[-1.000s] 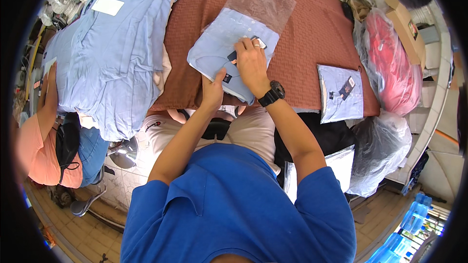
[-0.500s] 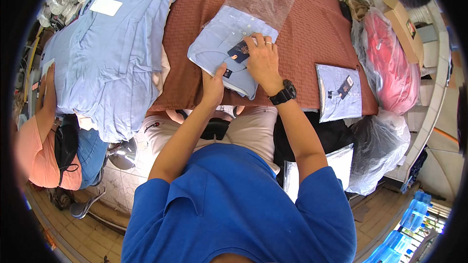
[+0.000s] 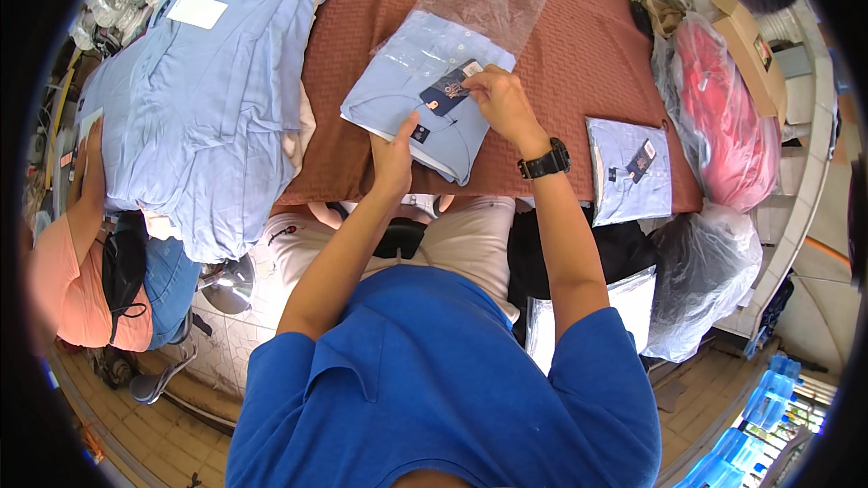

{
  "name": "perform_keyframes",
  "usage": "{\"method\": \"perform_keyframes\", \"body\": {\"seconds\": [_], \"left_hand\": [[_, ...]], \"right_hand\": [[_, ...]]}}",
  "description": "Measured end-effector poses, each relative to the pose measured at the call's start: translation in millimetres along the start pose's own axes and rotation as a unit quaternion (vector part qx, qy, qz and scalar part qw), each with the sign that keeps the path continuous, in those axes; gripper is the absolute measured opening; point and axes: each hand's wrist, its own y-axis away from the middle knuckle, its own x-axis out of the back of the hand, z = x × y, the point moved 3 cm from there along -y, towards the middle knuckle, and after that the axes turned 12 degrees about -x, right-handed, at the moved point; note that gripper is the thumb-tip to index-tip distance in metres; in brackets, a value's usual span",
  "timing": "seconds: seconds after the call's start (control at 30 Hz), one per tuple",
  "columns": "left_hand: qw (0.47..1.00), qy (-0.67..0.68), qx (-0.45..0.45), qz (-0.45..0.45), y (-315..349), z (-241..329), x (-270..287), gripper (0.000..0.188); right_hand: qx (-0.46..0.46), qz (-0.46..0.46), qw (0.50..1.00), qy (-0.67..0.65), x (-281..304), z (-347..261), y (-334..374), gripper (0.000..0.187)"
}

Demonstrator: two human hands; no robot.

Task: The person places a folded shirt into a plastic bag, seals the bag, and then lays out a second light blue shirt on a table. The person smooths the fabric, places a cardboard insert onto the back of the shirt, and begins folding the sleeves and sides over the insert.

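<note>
A folded light-blue shirt [image 3: 389, 90] lies in front of me, its far part inside a clear plastic bag [image 3: 493, 0] whose loose end spreads beyond it. My left hand [image 3: 392, 165] grips the shirt's near-left edge, thumb on top and fingers hidden beneath. Beside that thumb a small dark neck label [image 3: 419, 134] shows. My right hand [image 3: 508, 107], with a black watch on its wrist, pinches the right end of a dark-blue hang tag [image 3: 449, 89] that rests on the shirt front.
A brown cloth [image 3: 570, 63] covers the table. Another bagged blue shirt [image 3: 624, 181] lies at its right edge. Loose blue shirts [image 3: 208, 108] are heaped at left, where another person's hand [image 3: 88, 163] rests. Bagged red goods [image 3: 719, 108] and a cardboard box [image 3: 749, 54] stand at right.
My right hand has shifted right and no longer covers much of the tag, which now shows its far end. The left hand has stayed nearly in place.
</note>
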Motion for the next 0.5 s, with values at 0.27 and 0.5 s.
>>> {"method": "perform_keyframes", "body": {"seconds": [0.27,0.5], "left_hand": [[0.754,-0.555,-0.351,0.017,51,85,-5,0.075],[0.653,-0.529,-0.416,-0.348,4,39,-43,0.025]], "right_hand": [[0.010,-0.038,0.999,0.006,6,-4,10,0.023],[0.042,-0.001,0.999,-0.023,-7,-2,3,0.010]]}}
